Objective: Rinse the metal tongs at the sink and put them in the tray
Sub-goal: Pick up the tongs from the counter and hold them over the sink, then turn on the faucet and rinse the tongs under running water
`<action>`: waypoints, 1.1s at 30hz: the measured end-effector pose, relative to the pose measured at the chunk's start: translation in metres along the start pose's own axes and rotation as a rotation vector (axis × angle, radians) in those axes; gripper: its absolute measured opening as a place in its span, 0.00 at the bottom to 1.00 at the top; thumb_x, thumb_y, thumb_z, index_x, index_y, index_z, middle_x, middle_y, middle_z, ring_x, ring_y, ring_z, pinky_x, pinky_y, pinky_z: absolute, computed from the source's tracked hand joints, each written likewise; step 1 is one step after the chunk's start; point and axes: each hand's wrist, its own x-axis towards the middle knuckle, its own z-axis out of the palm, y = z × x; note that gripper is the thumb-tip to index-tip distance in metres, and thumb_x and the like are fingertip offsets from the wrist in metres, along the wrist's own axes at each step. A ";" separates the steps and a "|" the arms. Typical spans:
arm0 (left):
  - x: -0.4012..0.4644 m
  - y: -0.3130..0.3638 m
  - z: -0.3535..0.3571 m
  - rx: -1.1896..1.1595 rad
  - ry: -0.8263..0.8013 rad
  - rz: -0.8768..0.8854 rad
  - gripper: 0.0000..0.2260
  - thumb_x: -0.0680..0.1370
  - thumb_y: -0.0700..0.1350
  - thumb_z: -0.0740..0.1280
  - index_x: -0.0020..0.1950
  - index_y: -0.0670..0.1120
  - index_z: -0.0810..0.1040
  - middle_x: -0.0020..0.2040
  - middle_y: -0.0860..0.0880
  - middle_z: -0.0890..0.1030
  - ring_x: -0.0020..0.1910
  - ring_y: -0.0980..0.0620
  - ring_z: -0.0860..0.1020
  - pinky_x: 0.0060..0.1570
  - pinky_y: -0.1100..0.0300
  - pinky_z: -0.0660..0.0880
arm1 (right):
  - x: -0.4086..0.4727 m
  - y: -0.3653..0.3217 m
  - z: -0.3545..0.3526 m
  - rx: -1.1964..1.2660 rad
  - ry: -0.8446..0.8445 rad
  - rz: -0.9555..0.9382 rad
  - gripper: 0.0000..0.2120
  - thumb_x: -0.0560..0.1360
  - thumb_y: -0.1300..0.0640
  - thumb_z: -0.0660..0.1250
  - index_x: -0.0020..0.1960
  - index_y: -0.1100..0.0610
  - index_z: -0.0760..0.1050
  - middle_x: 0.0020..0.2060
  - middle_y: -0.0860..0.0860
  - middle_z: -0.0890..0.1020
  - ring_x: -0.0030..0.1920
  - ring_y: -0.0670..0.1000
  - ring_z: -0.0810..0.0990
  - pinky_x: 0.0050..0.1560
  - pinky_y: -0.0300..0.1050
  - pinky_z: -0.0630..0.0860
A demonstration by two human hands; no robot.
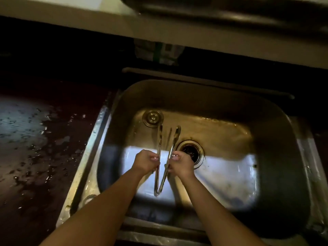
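I hold the metal tongs [160, 181] over the steel sink [276, 121], hinge end toward me and the two tips spread apart, pointing away. My left hand [145, 161] grips the left arm of the tongs about halfway along. My right hand [181, 164] grips the right arm at the same height. The tips hang above the sink floor between the sink plug [152, 118] and the open drain [191, 151]. A dark tray [230, 13] sits on the ledge at the top of the view. No running water is visible.
A wet dark countertop [35, 139] lies left of the sink, spotted with water. A pale ledge [124, 27] runs along the back. A crumpled packet [159, 52] sits in shadow behind the sink. The scene is dim.
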 end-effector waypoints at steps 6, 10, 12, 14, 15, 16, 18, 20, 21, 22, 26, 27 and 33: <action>0.017 -0.006 0.014 0.095 0.023 0.024 0.08 0.69 0.35 0.71 0.48 0.38 0.84 0.48 0.39 0.85 0.47 0.44 0.82 0.51 0.57 0.78 | 0.015 0.008 -0.002 0.045 -0.001 0.054 0.11 0.72 0.70 0.64 0.52 0.65 0.79 0.44 0.66 0.83 0.29 0.57 0.79 0.25 0.37 0.75; 0.020 -0.009 0.021 0.120 0.052 0.006 0.08 0.70 0.35 0.68 0.47 0.39 0.84 0.48 0.40 0.85 0.45 0.46 0.81 0.44 0.63 0.72 | 0.022 0.013 0.001 -0.036 0.033 0.040 0.09 0.71 0.68 0.65 0.49 0.65 0.80 0.43 0.63 0.84 0.43 0.62 0.83 0.47 0.60 0.80; 0.022 -0.011 0.023 0.137 0.072 0.007 0.10 0.70 0.35 0.66 0.47 0.38 0.84 0.48 0.39 0.85 0.48 0.44 0.81 0.46 0.63 0.72 | 0.024 0.015 0.004 -0.067 0.043 0.038 0.07 0.70 0.68 0.64 0.44 0.64 0.81 0.41 0.63 0.84 0.43 0.62 0.83 0.46 0.60 0.80; 0.024 -0.011 0.023 0.155 0.088 0.017 0.10 0.71 0.35 0.65 0.48 0.38 0.84 0.49 0.39 0.85 0.50 0.43 0.81 0.49 0.62 0.73 | 0.028 0.018 0.008 -0.089 0.054 0.032 0.07 0.70 0.67 0.64 0.43 0.63 0.81 0.39 0.61 0.84 0.42 0.61 0.83 0.46 0.59 0.81; 0.024 -0.012 0.023 0.167 0.088 0.027 0.10 0.71 0.35 0.65 0.48 0.38 0.84 0.48 0.38 0.85 0.49 0.43 0.81 0.49 0.61 0.73 | 0.029 0.019 0.009 -0.099 0.059 0.031 0.07 0.70 0.66 0.64 0.44 0.62 0.80 0.40 0.60 0.84 0.42 0.60 0.82 0.46 0.58 0.81; 0.024 -0.012 0.024 0.177 0.086 0.038 0.10 0.71 0.35 0.65 0.47 0.38 0.84 0.47 0.38 0.85 0.48 0.42 0.81 0.49 0.60 0.74 | 0.031 0.020 0.010 -0.105 0.062 0.031 0.07 0.70 0.66 0.65 0.44 0.62 0.80 0.40 0.60 0.84 0.42 0.59 0.82 0.46 0.58 0.81; 0.024 -0.013 0.026 0.190 0.088 0.045 0.10 0.71 0.34 0.65 0.48 0.37 0.84 0.47 0.38 0.85 0.48 0.42 0.81 0.47 0.61 0.73 | 0.032 0.021 0.012 -0.116 0.060 0.033 0.06 0.70 0.65 0.65 0.45 0.61 0.80 0.41 0.59 0.84 0.42 0.58 0.82 0.46 0.57 0.81; 0.024 -0.015 0.028 0.183 0.100 0.029 0.11 0.71 0.34 0.65 0.50 0.38 0.83 0.49 0.39 0.84 0.48 0.43 0.81 0.46 0.64 0.71 | 0.034 0.023 0.013 -0.128 0.058 0.028 0.07 0.70 0.65 0.66 0.46 0.61 0.79 0.41 0.59 0.84 0.43 0.57 0.82 0.46 0.57 0.81; 0.025 -0.015 0.029 0.183 0.108 0.024 0.11 0.71 0.34 0.65 0.50 0.38 0.83 0.49 0.39 0.84 0.48 0.43 0.81 0.47 0.64 0.71 | 0.035 0.024 0.013 -0.134 0.061 0.022 0.07 0.70 0.65 0.66 0.47 0.61 0.79 0.41 0.59 0.84 0.43 0.57 0.82 0.47 0.57 0.81; 0.025 -0.015 0.029 0.186 0.112 0.018 0.12 0.71 0.34 0.65 0.51 0.38 0.83 0.50 0.39 0.84 0.49 0.43 0.81 0.47 0.64 0.72 | 0.035 0.024 0.014 -0.139 0.066 0.016 0.06 0.70 0.65 0.66 0.47 0.60 0.79 0.41 0.58 0.84 0.43 0.57 0.82 0.47 0.57 0.81; 0.028 -0.013 0.028 0.249 0.099 0.001 0.12 0.71 0.34 0.65 0.52 0.38 0.82 0.52 0.38 0.83 0.52 0.42 0.80 0.50 0.62 0.72 | 0.036 0.025 0.014 -0.175 0.057 -0.002 0.07 0.71 0.64 0.67 0.49 0.61 0.78 0.43 0.58 0.84 0.45 0.57 0.82 0.49 0.53 0.81; 0.028 -0.011 0.027 0.290 0.086 -0.004 0.12 0.71 0.35 0.66 0.54 0.37 0.81 0.53 0.39 0.83 0.53 0.42 0.79 0.50 0.61 0.72 | 0.036 0.024 0.012 -0.196 0.044 -0.011 0.09 0.72 0.64 0.66 0.52 0.61 0.78 0.46 0.58 0.84 0.46 0.57 0.82 0.49 0.50 0.80; -0.012 0.016 0.023 0.646 -0.018 0.212 0.16 0.76 0.48 0.63 0.62 0.45 0.72 0.58 0.41 0.78 0.56 0.43 0.77 0.55 0.52 0.75 | 0.006 0.010 -0.023 -0.416 0.028 -0.153 0.10 0.75 0.58 0.62 0.54 0.58 0.77 0.52 0.57 0.82 0.51 0.56 0.80 0.52 0.49 0.77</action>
